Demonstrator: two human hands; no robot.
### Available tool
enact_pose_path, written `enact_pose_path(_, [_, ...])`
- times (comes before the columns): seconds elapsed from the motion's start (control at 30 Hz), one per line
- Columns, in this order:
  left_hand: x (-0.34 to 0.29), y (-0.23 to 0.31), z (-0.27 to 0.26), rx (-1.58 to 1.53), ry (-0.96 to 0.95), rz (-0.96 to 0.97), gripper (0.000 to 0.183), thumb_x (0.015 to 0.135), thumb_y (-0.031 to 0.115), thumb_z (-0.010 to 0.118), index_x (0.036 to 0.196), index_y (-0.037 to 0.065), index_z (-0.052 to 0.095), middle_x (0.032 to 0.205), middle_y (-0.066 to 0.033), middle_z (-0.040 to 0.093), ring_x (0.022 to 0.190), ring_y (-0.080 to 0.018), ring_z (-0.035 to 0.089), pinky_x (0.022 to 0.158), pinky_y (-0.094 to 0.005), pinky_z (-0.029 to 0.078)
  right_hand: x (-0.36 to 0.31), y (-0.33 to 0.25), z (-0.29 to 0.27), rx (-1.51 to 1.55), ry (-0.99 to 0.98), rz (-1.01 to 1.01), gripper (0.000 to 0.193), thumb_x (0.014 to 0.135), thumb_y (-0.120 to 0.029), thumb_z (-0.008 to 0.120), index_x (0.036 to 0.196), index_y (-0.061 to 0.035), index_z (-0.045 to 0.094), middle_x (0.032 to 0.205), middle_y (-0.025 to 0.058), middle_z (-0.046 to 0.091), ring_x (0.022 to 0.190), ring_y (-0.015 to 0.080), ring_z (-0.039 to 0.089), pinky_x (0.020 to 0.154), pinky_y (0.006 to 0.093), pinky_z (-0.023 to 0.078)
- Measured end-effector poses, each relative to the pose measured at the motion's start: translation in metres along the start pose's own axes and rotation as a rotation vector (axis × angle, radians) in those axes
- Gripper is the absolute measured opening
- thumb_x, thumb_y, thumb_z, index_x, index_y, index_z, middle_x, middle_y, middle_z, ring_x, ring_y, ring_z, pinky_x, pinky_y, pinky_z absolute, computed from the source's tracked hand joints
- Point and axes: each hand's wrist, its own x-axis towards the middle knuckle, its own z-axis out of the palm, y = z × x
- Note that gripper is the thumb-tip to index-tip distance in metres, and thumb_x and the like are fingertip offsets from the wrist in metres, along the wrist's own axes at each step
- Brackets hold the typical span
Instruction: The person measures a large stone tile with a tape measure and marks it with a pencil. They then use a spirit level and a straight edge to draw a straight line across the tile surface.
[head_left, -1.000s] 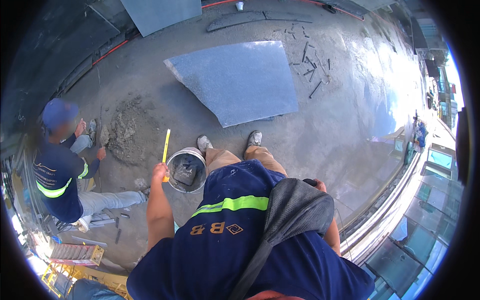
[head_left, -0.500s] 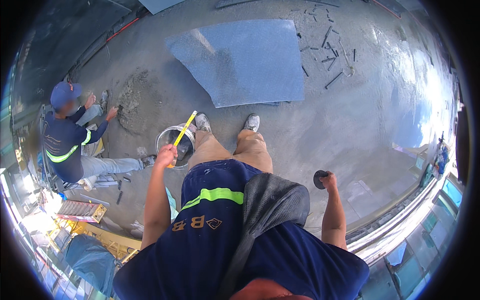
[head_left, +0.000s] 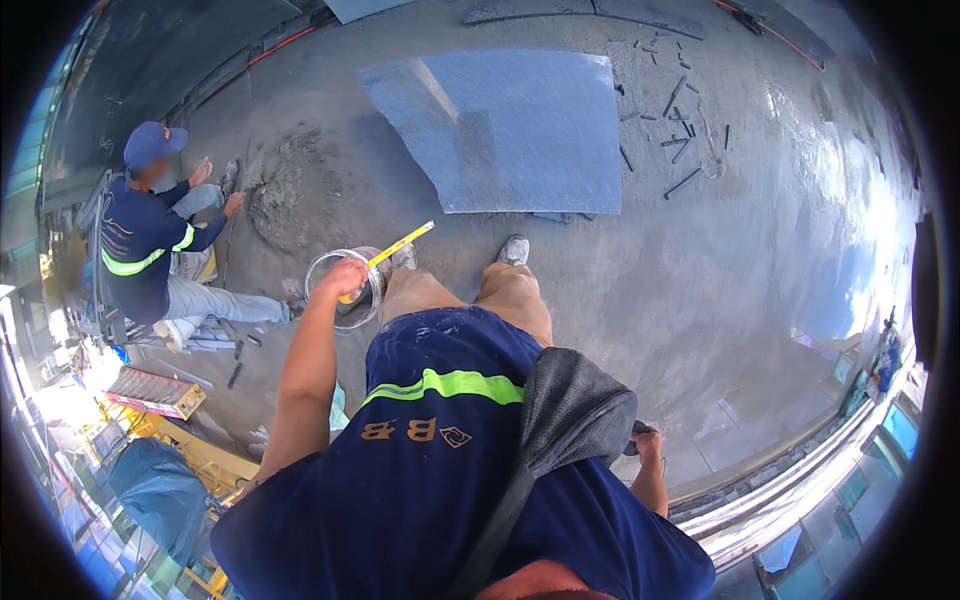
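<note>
Now | left hand gripping round metal bucket and yellow folding rule, carried further left of centre | right hand dropped lower right, clasping dark object, grip unclear

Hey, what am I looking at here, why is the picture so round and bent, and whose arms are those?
A wide fisheye camera on a person's head looks straight down, so straight edges curve. The arms are the wearer's. The left hand grips a yellow stick-like tool over a bucket. The right hand holds something dark, mostly hidden. On the concrete floor lie a large grey slab, scattered small strips and a mortar pile, where a co-worker crouches.
</note>
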Motion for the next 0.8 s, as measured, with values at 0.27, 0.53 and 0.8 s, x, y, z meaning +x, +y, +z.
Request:
enact_pose_path(0.27, [-0.004,-0.081,0.014,0.031,0.013,0.048,0.023,0.088,0.022,0.050,0.081,0.007,0.066,0.084,-0.0125,0.068,0.083,-0.0287,0.065,0.075,-0.0397,0.050,-0.052,-0.051,0.029,0.383,-0.202,-0.073,0.029,0.069,-0.005,0.074,0.097,0.0017,0.068,0.084,0.0116,0.070,0.074,0.0206,0.066,0.067,0.0354,0.053])
enact_pose_path(0.53, [0.008,-0.217,0.056,-0.255,0.020,-0.036,0.030,0.089,0.027,0.051,0.078,0.006,0.067,0.081,-0.0116,0.067,0.078,-0.0242,0.063,0.073,-0.0367,0.049,-0.129,-0.174,0.076,0.327,-0.166,-0.344,0.030,0.072,-0.008,0.074,0.099,0.0018,0.067,0.084,0.0126,0.070,0.075,0.0215,0.066,0.067,0.0359,0.052])
enact_pose_path(0.8, [0.015,-0.313,0.033,-0.161,-0.062,-0.161,0.033,0.089,0.029,0.048,0.078,0.007,0.070,0.087,-0.0161,0.068,0.082,-0.0264,0.065,0.077,-0.0387,0.050,-0.218,-0.269,0.127,-0.224,0.111,-0.490,0.032,0.070,-0.014,0.075,0.098,-0.0011,0.068,0.086,0.0174,0.070,0.083,0.0279,0.069,0.075,0.0391,0.052])
